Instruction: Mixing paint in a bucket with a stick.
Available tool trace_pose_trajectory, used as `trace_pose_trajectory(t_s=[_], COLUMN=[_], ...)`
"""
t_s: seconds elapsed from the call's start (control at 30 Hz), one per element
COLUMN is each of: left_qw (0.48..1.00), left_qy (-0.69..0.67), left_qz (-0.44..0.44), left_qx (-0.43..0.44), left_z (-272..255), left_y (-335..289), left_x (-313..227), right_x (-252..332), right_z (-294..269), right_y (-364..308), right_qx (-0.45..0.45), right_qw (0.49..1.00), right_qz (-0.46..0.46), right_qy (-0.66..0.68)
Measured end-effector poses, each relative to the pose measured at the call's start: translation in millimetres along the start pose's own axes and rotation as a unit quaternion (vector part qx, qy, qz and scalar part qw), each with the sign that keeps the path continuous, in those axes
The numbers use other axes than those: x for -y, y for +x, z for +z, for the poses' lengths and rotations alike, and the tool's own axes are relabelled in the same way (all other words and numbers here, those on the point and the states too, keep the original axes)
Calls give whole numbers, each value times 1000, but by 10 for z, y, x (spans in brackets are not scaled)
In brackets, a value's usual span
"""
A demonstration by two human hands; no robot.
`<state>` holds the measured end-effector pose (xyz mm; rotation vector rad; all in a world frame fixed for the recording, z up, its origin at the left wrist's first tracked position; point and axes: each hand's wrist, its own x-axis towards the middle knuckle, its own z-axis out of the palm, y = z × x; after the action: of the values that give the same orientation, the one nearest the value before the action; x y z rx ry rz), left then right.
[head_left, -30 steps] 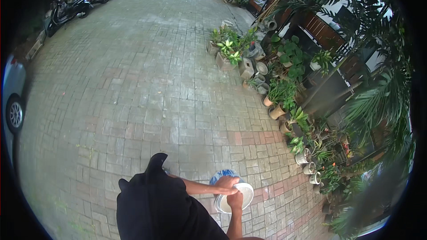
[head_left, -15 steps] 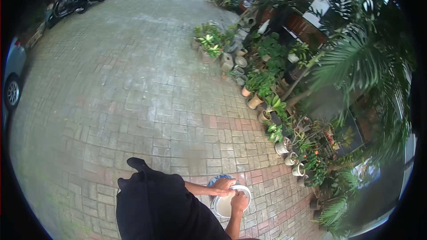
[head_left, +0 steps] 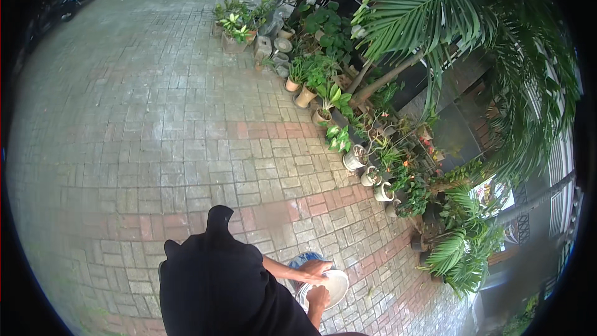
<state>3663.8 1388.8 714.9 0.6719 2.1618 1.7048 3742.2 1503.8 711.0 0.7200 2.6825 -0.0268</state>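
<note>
White bucket (head_left: 338, 289) lies under both hands (head_left: 313, 270) (head_left: 318, 297) (right curled, left straighter; any grip, I cannot tell)

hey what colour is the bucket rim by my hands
The rim is white, best seen in the head view.

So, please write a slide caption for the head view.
Bare left hand and right hand at a round white container, over grey-and-red brick paving lined with green potted plants.
</note>
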Motion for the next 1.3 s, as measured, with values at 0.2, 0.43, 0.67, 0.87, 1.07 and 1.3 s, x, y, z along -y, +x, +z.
trace_pose_trajectory(t_s=[0.2, 0.43, 0.67, 0.87, 1.07, 1.3], left_qw=[995, 993, 994, 989, 974, 944], left_qy=[76, 70, 43, -13, -19, -32], left_qz=[65, 70, 104, 149, 156, 211], left_qx=[5, -62, 3, 3, 164, 251], left_z=[1245, 2935, 4891, 6687, 8704, 11047], left_y=[347, 576, 1107, 1542, 2201, 2026], left_x=[-15, -576, -861, -941, -1387, -1730], right_x=[-1449, -3241, -5030, -6678, -8992, -10938], right_z=[127, 407, 435, 462, 747, 1180], right_y=[701, 840, 704, 951, 1222, 884], right_qx=[-137, -102, -153, -242, -122, -184], right_qw=[975, 962, 982, 931, 950, 853], right_qz=[-93, -212, 13, 46, 251, 376], right_qy=[149, 136, 110, 269, 144, 313])
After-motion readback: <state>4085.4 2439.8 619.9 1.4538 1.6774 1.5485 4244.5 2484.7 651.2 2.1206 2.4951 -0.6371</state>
